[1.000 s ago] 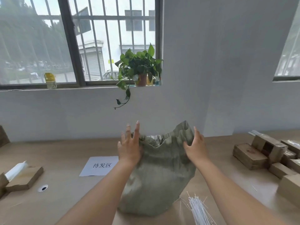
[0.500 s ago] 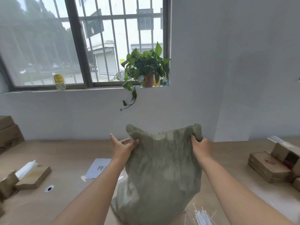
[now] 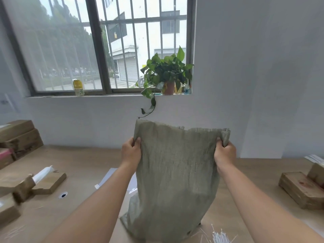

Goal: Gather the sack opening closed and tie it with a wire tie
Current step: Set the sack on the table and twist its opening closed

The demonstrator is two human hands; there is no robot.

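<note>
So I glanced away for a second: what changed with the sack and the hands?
Both hands took hold of the sack mouth: left hand and right hand now grip its top corners, lifted and stretched flat. A second ago it sat slumped, hands pressing its sides. The wire ties and wood blocks stayed put.

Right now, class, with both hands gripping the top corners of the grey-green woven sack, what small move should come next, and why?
Probably bring the left hand and right hand toward each other, bunching the top edge of the grey-green woven sack into a neck. The mouth is stretched flat and wide between the hands, not yet gathered, and the bundle of white wire ties lies untouched on the brown table.
</note>
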